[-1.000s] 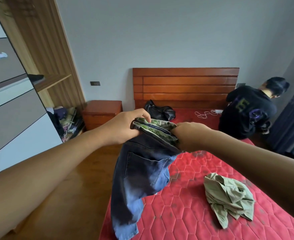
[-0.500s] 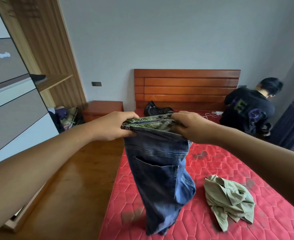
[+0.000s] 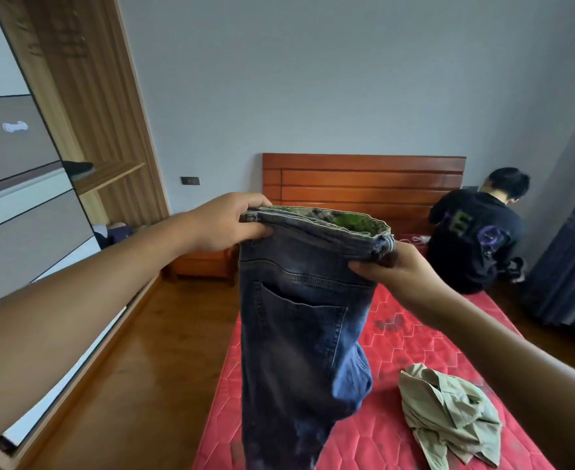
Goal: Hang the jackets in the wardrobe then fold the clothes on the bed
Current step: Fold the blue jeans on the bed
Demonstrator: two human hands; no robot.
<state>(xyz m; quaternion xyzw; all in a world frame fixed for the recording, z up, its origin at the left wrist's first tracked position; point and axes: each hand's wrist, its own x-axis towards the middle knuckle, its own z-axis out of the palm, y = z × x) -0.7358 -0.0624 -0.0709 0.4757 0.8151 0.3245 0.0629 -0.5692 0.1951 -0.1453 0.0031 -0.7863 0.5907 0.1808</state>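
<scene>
Both hands hold a pair of blue jeans up by the waistband over the bed.

The fingers (image 3: 257, 232) of the left hand (image 3: 225, 223) are curled round the left end of the waistband, and the right hand (image 3: 392, 271) pinches the right end, thumb on the near side. The jeans (image 3: 296, 334) hang straight down between them, a back pocket facing the camera, their legs dropping past the near left edge of the red quilted mattress (image 3: 414, 334). A crumpled khaki garment (image 3: 448, 412) lies on the mattress right of the jeans, apart from them. Beyond stands the wooden headboard (image 3: 364, 184); a person in a black top (image 3: 475, 239) sits at the bed's far right corner, back turned. The wardrobe (image 3: 86, 96) stands at left, a wooden nightstand (image 3: 204, 264) between it and the bed.
</scene>
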